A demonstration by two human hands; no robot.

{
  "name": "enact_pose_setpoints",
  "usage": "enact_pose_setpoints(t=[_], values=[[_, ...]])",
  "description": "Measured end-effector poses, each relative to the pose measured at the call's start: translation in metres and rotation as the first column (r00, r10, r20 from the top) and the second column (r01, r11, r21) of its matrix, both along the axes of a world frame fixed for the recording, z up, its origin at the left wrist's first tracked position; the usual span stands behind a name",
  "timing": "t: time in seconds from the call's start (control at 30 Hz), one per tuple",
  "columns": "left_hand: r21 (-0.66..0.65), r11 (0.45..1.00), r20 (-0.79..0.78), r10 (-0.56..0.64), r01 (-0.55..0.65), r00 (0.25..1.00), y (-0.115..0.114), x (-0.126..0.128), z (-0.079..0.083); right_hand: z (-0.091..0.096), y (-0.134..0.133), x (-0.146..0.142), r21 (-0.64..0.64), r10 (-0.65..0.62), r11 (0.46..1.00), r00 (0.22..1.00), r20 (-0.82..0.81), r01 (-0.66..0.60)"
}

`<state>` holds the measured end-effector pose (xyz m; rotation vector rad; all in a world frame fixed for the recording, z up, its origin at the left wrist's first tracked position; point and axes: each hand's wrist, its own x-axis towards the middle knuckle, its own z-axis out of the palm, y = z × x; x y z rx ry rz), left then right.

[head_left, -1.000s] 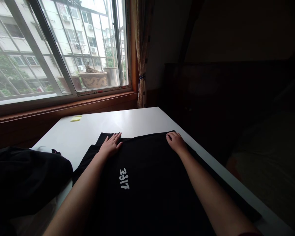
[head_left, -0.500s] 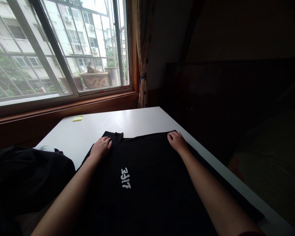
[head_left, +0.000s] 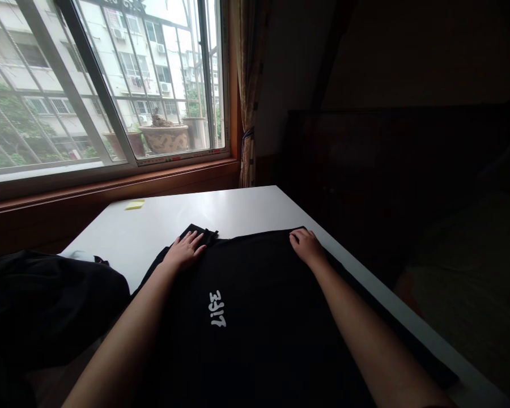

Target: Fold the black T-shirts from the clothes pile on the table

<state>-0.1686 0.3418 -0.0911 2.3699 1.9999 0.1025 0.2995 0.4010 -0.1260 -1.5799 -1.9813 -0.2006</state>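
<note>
A black shirt point(head_left: 263, 294) with white lettering point(head_left: 217, 309) lies spread across the white table point(head_left: 246, 207). Its far edge runs between my two hands. My left hand point(head_left: 185, 250) rests flat on its far left corner, fingers spread, beside a small folded-over bit of cloth point(head_left: 210, 235). At the far right corner my right hand point(head_left: 306, 243) has its fingers curled together on the edge of the fabric. My right fingertips are partly hidden. The near part of the shirt fades into shadow.
A heap of black cloth point(head_left: 46, 306) sits at the table's left, with something pale point(head_left: 79, 255) behind it. Yellow sticky notes point(head_left: 135, 204) lie near the far left edge. Beyond are a barred window point(head_left: 153, 85) and a tied curtain point(head_left: 247, 113). The right side is dark.
My left hand has slid slightly right and forward, and its fingers have spread. The cloth at the far left corner has shifted a little right with it. My right hand stays in place.
</note>
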Motion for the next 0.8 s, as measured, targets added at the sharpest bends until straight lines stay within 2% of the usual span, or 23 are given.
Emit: enact_pose_setpoints(t=[0.17, 0.53, 0.8], values=[[-0.030, 0.998, 0.012, -0.056, 0.057, 0.998, 0.003, 0.006, 0.003, 0.001, 0.000, 0.000, -0.010, -0.005, 1.000, 1.000, 0.003, 0.005], [-0.074, 0.997, 0.026, -0.027, 0.029, 0.999, 0.008, 0.005, 0.004, 0.006, -0.006, -0.003, -0.035, -0.014, 0.999, 1.000, 0.019, 0.014], [-0.080, 0.991, 0.037, 0.107, -0.104, 0.994, 0.017, -0.002, 0.005, 0.008, -0.010, -0.004, -0.040, -0.020, 0.999, 1.000, 0.020, 0.021]])
